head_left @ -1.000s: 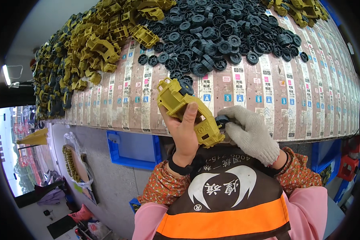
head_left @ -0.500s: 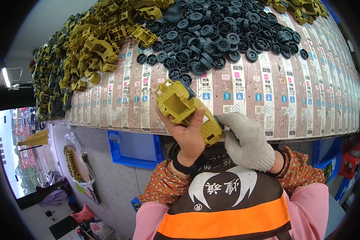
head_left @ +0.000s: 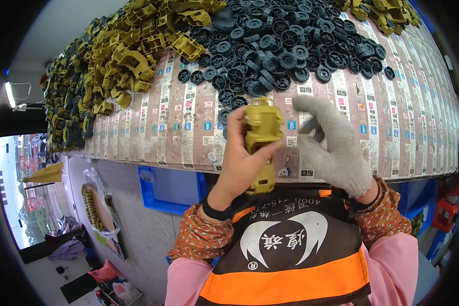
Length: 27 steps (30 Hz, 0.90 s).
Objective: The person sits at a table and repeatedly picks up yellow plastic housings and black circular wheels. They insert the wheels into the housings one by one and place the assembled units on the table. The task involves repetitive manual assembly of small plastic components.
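My left hand (head_left: pixel 239 166), bare, is closed around a yellow plastic toy vehicle body (head_left: pixel 264 122), held upright over the table's near edge with its lower end by my apron. To the right of it, my right hand (head_left: pixel 336 145) wears a pale knitted glove. Its fingers are apart and curved, with a gap between them and the toy body. A dark patch shows between the gloved fingers; whether it is shadow or a part cannot be made out. Just beyond both hands lies a heap of black toy wheels (head_left: pixel 270 56).
Yellow vehicle bodies (head_left: pixel 132 61) are heaped at the far left, with bodies bearing black parts (head_left: pixel 69 107) beside them. More yellow parts (head_left: pixel 387 15) lie far right. The table (head_left: pixel 153 137) is covered in printed strips. Below its edge stand a blue bin (head_left: pixel 173 188) and a red stool (head_left: pixel 444 211).
My left hand has turned the toy body from a slant to upright. My gloved right hand has left its lower end, moving up and right, and its fingers have spread.
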### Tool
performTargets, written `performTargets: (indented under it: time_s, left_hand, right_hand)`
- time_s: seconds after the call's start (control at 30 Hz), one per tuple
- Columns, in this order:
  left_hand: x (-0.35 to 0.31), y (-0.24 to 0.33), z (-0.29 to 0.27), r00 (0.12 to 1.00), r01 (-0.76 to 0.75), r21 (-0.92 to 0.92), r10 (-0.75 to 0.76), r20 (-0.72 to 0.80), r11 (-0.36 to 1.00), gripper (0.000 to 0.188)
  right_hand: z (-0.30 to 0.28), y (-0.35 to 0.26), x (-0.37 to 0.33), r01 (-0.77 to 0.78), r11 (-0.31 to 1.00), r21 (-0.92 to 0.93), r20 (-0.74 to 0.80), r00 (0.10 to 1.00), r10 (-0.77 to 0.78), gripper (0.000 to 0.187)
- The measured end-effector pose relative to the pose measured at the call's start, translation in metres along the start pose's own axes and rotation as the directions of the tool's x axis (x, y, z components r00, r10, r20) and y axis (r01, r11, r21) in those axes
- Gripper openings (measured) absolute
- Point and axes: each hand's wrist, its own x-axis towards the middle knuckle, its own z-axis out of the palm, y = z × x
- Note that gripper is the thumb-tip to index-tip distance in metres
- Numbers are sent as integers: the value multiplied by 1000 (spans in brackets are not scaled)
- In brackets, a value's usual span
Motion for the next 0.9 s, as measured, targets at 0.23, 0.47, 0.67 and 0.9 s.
performTargets:
  time_s: [0.23,0.47,0.67,0.9]
  left_hand:
    - [-4,16,-25,875,399,-166,-320,363,902,89]
    - [-22,-22,-39,970,225,-771,-62,235,595,88]
    - [-8,-15,-19,978,50,-658,-172,-122,752,55]
    - [-15,-10,-20,956,69,-605,-227,-188,794,42]
  right_hand:
    - [-12,13,8,0,1000,-3,276,961,0,65]
    - [1,33,-13,-589,682,434,242,805,541,56]
    - [-11,26,14,-132,987,-96,172,974,147,37]
    - [-23,58,92,-93,664,-742,-114,993,11,32]
